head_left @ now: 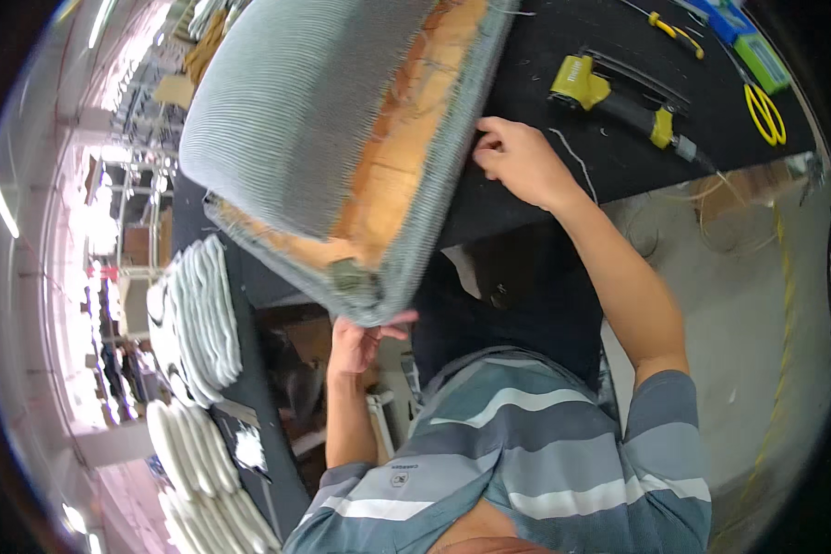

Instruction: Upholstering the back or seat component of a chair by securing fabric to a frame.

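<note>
Near me, my left hand (358,340) sits under the low corner of the seat cushion (323,138), fingers curled up round the grey fabric edge, propping it. The cushion stands tilted on the black table (526,194), underside w/ orange foam and wood facing right.

Just beyond, my right hand (517,159) is at the cushion's right edge, fingertips pinched together on the fabric hem; can't tell if it grips a loose thread or only the cloth.

For this step I judge: keep left hand firm so the corner doesn't slide off the table edge, pull fabric taut w/ the right, smooth, no puckers.

Further right on the table lies the yellow staple gun (609,97), w/in reach. Far right: yellow scissors (764,113). Left, off the table: stacks of pale cushion pieces (198,314).
</note>
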Demonstrator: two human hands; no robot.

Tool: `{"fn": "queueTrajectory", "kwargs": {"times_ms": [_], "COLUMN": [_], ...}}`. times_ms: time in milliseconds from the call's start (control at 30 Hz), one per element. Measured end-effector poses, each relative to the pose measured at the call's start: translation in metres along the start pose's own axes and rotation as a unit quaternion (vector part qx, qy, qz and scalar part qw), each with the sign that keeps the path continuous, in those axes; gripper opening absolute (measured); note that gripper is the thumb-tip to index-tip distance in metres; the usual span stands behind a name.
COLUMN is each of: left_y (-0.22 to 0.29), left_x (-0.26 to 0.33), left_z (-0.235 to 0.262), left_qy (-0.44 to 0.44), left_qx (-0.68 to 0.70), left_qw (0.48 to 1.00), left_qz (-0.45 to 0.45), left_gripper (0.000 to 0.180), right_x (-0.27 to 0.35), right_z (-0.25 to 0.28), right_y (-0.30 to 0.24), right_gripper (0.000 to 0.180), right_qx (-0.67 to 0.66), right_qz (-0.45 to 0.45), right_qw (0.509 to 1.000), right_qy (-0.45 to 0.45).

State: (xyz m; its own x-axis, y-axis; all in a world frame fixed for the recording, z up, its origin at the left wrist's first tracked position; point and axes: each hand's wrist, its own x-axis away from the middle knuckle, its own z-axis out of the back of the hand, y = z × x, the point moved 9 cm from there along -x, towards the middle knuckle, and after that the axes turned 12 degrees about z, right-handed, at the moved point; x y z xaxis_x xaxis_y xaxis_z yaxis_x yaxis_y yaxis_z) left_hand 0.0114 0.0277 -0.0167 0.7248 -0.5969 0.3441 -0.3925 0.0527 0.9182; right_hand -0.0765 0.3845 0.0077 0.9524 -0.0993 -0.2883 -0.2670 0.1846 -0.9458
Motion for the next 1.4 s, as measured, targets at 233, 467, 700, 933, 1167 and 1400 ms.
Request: {"fn": "queueTrajectory", "kwargs": {"times_ms": [233,467,700,933,1167,1400], "left_y": [0.107,0.161,0.148,0.140,0.143,0.141], "left_x": [0.034,-0.138,-0.206,-0.210,-0.207,-0.209], "left_z": [-0.074,-0.144,-0.127,-0.122,-0.124,-0.127], "left_qy": [-0.105,0.090,0.075,0.020,0.043,0.032], "left_qx": [-0.359,-0.460,-0.526,-0.496,-0.512,-0.484], "left_qw": [0.925,0.827,0.806,0.839,0.826,0.845], "left_qz": [0.069,-0.310,-0.262,-0.224,-0.230,-0.227], "left_gripper": [0.025,0.029,0.037,0.042,0.045,0.049], "right_x": [0.005,0.002,0.005,0.005,0.003,0.004], "right_z": [0.014,0.007,0.010,0.011,0.011,0.012], "right_y": [0.022,0.028,0.027,0.022,0.021,0.015], "right_gripper": [0.025,0.035,0.030,0.023,0.019,0.018], "right_qx": [-0.139,-0.117,-0.137,-0.168,-0.162,-0.116], "right_qz": [-0.093,-0.113,-0.120,-0.131,-0.139,-0.167], "right_qw": [0.984,0.986,0.982,0.976,0.976,0.979], "right_qy": [0.062,0.048,0.059,0.055,0.045,0.028]}}
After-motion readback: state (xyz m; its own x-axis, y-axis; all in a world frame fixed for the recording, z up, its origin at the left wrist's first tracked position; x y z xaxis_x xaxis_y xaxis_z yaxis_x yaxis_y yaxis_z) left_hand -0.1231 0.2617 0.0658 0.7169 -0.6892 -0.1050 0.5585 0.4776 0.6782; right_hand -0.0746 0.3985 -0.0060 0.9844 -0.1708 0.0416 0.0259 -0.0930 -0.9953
